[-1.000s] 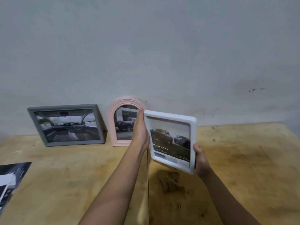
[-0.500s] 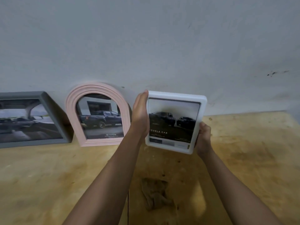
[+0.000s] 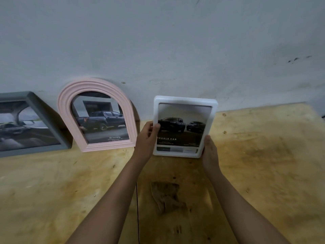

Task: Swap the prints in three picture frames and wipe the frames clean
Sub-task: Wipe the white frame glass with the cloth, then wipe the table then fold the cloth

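A white rectangular frame (image 3: pixel 184 100) with a print of two dark trucks stands upright on the wooden table, its top at the wall. My left hand (image 3: pixel 146 140) grips its left edge and my right hand (image 3: pixel 210 154) holds its lower right corner. To its left a pink arched frame (image 3: pixel 65 110) with a dark pickup print leans on the wall. A grey frame (image 3: pixel 44 113) with a car interior print leans at the far left, cut off by the image edge. A brown cloth (image 3: pixel 167 198) lies crumpled on the table between my forearms.
The wooden table (image 3: pixel 263 164) runs along a grey wall (image 3: pixel 175 41). A seam between two boards (image 3: pixel 137 208) runs toward me under my left forearm. The table's right part is stained and bare.
The white frame has moved away from me, from mid-air down to the table by the wall and upright. My view has shifted closer and to the right.
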Demonstrator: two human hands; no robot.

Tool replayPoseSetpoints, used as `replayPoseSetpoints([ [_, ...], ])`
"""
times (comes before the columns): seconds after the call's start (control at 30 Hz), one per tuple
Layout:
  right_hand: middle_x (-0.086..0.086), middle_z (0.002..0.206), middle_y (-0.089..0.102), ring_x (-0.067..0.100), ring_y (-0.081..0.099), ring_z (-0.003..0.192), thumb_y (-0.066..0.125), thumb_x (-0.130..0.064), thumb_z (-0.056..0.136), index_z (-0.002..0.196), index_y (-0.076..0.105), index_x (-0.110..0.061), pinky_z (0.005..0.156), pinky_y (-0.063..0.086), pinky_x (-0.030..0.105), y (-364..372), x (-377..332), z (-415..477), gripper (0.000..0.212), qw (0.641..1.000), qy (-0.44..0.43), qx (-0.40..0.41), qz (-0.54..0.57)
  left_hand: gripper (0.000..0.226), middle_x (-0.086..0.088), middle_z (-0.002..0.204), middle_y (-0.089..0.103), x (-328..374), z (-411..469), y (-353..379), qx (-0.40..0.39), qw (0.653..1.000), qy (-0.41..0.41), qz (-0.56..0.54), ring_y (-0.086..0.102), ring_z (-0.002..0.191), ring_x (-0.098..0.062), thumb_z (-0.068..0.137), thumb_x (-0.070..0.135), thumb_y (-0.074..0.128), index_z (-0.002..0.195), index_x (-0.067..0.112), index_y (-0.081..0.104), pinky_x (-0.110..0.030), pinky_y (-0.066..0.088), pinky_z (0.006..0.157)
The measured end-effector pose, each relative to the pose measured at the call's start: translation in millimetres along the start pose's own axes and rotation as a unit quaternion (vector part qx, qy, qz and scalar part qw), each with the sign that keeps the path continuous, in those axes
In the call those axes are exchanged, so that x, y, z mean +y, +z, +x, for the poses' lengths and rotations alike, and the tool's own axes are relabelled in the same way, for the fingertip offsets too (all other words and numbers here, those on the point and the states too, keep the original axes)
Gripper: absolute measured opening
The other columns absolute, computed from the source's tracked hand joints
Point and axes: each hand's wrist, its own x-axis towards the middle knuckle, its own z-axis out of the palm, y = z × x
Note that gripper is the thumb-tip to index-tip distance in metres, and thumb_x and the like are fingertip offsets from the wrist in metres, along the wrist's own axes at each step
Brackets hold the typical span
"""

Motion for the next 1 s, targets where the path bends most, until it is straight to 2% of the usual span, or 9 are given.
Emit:
replayPoseSetpoints([
  [0.13, 0.005, 0.104, 0.066, 0.018, 0.064, 0.098, 0.034, -0.047, 0.093, 0.106, 0.062, -0.021, 0.084, 0.053, 0.034, -7, 2, -7, 0.04, 0.999, 0.014, 0.0, -0.046, 0.025, -0.003, 0.084, 0.059, -2, -1, -3, -0.019, 0.999, 0.001, 0.032, 0.058, 0.079, -0.013, 0.099, 0.029, 0.042, 0.098, 0.008, 0.055, -0.017, 0.047, 0.066],
  [0.23, 0.004, 0.12, 0.058, 0.018, 0.057, 0.107, 0.039, -0.036, 0.099, 0.127, 0.051, -0.013, 0.088, 0.05, 0.032, -6, -2, -13, 0.038, 0.989, 0.0, 0.048, -0.136, 0.013, -0.01, 0.092, 0.058, -5, -2, -4, -0.036, 0.995, 0.005, 0.093, 0.055, 0.086, -0.016, 0.097, 0.013, 0.047, 0.102, 0.004, 0.055, -0.021, 0.044, 0.073],
  [0.37, 0.006, 0.124, 0.044, 0.018, 0.051, 0.108, 0.056, -0.016, 0.092, 0.125, 0.047, -0.009, 0.093, 0.049, 0.035, 2, 0, -58, 0.035, 0.965, -0.061, 0.145, -0.208, 0.049, -0.012, 0.122, 0.053, -24, -32, -17, -0.022, 0.979, -0.002, 0.204, 0.05, 0.116, -0.022, 0.084, -0.014, 0.045, 0.13, 0.002, 0.048, -0.025, 0.041, 0.094],
  [0.43, -0.003, 0.116, 0.047, 0.013, 0.05, 0.106, 0.057, -0.017, 0.091, 0.12, 0.052, -0.012, 0.093, 0.049, 0.034, 7, 7, -89, 0.03, 0.95, -0.151, 0.041, -0.268, 0.049, -0.011, 0.124, 0.054, -39, -62, -35, 0.021, 0.972, -0.026, 0.231, 0.051, 0.117, -0.022, 0.083, -0.012, 0.046, 0.13, 0.004, 0.05, -0.025, 0.04, 0.095],
  [0.5, -0.006, 0.124, 0.05, 0.007, 0.047, 0.114, 0.055, -0.03, 0.091, 0.126, 0.052, -0.018, 0.1, 0.043, 0.03, 14, 14, -118, 0.037, 0.911, -0.177, -0.151, -0.341, 0.04, -0.008, 0.123, 0.054, -58, -103, -59, 0.067, 0.965, -0.032, 0.251, 0.051, 0.115, -0.021, 0.088, -0.004, 0.048, 0.125, 0.007, 0.054, -0.026, 0.039, 0.096],
  [0.57, -0.003, 0.145, 0.04, 0.01, 0.035, 0.132, 0.051, -0.038, 0.092, 0.139, 0.042, -0.023, 0.112, 0.027, 0.03, 18, 29, -136, 0.05, 0.814, -0.189, -0.297, -0.462, 0.032, -0.01, 0.121, 0.055, -77, -147, -89, 0.117, 0.954, -0.032, 0.273, 0.052, 0.113, -0.024, 0.091, 0.002, 0.049, 0.121, 0.008, 0.057, -0.03, 0.039, 0.096],
  [0.63, -0.001, 0.154, 0.026, 0.015, 0.023, 0.142, 0.049, -0.031, 0.094, 0.144, 0.034, -0.021, 0.117, 0.014, 0.035, 18, 45, -145, 0.054, 0.742, -0.219, -0.326, -0.544, 0.03, -0.013, 0.122, 0.055, -101, -189, -121, 0.162, 0.933, -0.059, 0.316, 0.051, 0.113, -0.029, 0.093, 0.004, 0.046, 0.12, 0.005, 0.058, -0.036, 0.039, 0.097],
  [0.8, -0.003, 0.153, 0.028, 0.018, 0.03, 0.14, 0.043, -0.019, 0.097, 0.143, 0.037, -0.019, 0.114, 0.029, 0.038, 0, 50, -158, 0.046, 0.788, -0.178, -0.217, -0.547, 0.036, -0.018, 0.141, 0.042, -140, -260, -178, 0.184, 0.898, -0.117, 0.381, 0.038, 0.131, -0.034, 0.096, 0.009, 0.043, 0.129, -0.001, 0.052, -0.044, 0.033, 0.108],
  [1.0, -0.005, 0.152, 0.031, 0.017, 0.029, 0.14, 0.04, -0.014, 0.098, 0.14, 0.043, -0.02, 0.099, 0.041, 0.032, -1, 54, -191, 0.042, 0.82, -0.089, -0.081, -0.56, 0.042, -0.016, 0.15, 0.033, -160, -291, -199, 0.107, 0.889, -0.071, 0.439, 0.029, 0.138, -0.032, 0.098, 0.015, 0.039, 0.137, 0.001, 0.044, -0.046, 0.029, 0.111],
])
